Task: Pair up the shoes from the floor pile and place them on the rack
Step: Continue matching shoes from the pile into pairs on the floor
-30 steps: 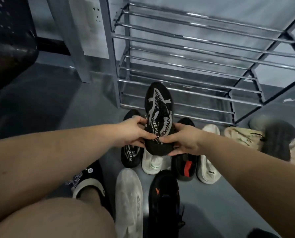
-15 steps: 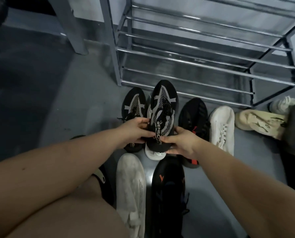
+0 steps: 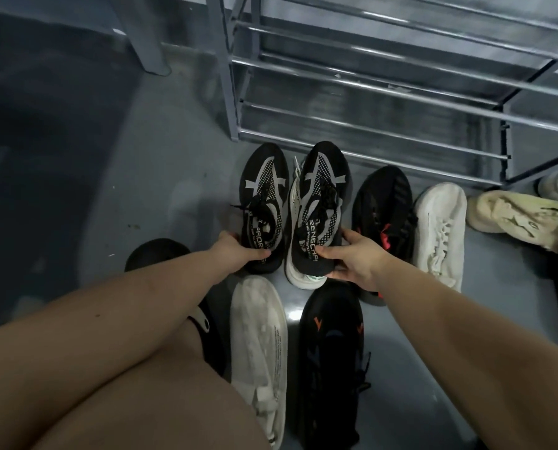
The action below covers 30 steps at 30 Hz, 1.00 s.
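Two matching black-and-grey sneakers lie side by side just in front of the rack [image 3: 368,89], toes toward it: the left hand [image 3: 235,251] has its grip curled round the heel of the left sneaker [image 3: 264,203], the right hand [image 3: 352,258] pinches the heel collar of the right sneaker [image 3: 319,206], which seems to rest on a white shoe. The pairing step looks done; next both need lifting together onto a rack bar. Right of the pair lie a black shoe with red accents [image 3: 384,222], a white knit shoe [image 3: 440,235] and a beige shoe [image 3: 518,219]; nearer the person, a white slip-on [image 3: 261,345] and a black shoe with orange marks [image 3: 331,352]. Nothing blocks the rack.
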Tool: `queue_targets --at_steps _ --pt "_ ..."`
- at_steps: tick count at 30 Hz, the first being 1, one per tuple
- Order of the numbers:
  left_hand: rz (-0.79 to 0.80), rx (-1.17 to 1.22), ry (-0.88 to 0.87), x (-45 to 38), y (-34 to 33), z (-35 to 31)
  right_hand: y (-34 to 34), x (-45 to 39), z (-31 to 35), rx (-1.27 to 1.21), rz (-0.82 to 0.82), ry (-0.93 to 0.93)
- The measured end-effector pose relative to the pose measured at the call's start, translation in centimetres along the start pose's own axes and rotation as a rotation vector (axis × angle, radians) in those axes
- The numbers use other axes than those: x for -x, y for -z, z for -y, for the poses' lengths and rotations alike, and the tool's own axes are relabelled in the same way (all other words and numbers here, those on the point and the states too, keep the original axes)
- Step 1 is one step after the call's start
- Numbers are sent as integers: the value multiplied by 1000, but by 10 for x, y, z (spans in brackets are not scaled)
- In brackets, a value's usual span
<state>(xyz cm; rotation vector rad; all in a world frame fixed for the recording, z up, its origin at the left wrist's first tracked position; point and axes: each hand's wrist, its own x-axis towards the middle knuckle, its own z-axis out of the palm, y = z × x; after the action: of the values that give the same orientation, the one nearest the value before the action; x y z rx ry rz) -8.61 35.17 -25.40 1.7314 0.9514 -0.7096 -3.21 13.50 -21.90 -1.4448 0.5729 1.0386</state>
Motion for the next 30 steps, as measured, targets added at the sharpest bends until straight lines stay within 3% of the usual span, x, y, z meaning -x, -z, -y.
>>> queue_targets --at_steps 10,23,30 --pt "99 394 85 -3 -6 1 -1 -4 -2 11 -2 -1" --pt "78 338 -1 43 18 -28 -7 47 32 -31 21 55" --pt "283 399 -27 139 29 -46 8 137 51 40 58 87"
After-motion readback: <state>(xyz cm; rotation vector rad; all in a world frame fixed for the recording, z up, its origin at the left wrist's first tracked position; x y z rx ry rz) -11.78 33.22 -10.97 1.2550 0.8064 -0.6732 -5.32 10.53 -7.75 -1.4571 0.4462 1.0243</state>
